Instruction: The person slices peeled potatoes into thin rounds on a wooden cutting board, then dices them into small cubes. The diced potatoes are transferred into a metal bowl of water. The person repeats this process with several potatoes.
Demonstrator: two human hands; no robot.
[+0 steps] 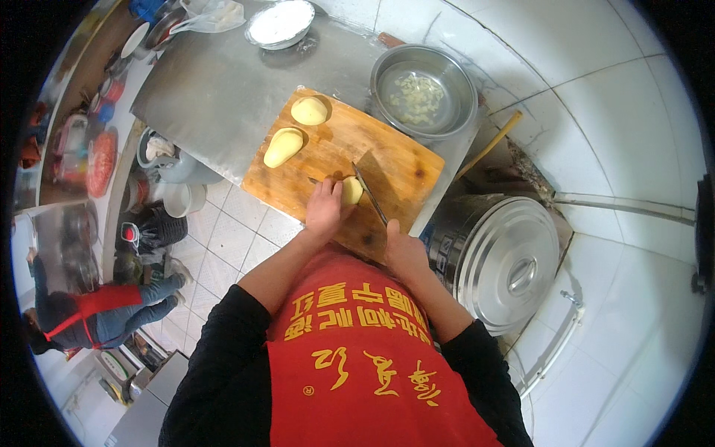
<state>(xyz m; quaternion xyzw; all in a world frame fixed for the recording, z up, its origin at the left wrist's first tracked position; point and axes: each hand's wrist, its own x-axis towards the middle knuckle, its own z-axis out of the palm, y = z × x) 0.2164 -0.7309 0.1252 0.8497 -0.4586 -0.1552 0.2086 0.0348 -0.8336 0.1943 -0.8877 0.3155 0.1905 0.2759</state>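
Note:
My right hand (pixel 403 244) is closed round the handle of a kitchen knife (pixel 370 193), its blade beside a peeled potato piece (pixel 352 191) on a wooden cutting board (pixel 385 145). With its fingers bent, my left hand (pixel 326 205) holds that piece down at its left side. A dark pointed tip of something shows just left of the left fingers; what it belongs to is hidden. Two more peeled potato pieces, one rounded (pixel 309 110) and one longer (pixel 283 147), lie at the board's upper left. Beyond the board's far right corner, a steel basin (pixel 424 92) holds small pale chunks in liquid.
The board lies on a metal table (pixel 218 84). A bowl of white powder (pixel 280 25) and a plastic bag (pixel 215 17) are at its far side. A large lidded steel pot (pixel 508 265) stands at right. Another person (pixel 100 315) in a red apron stands at far left.

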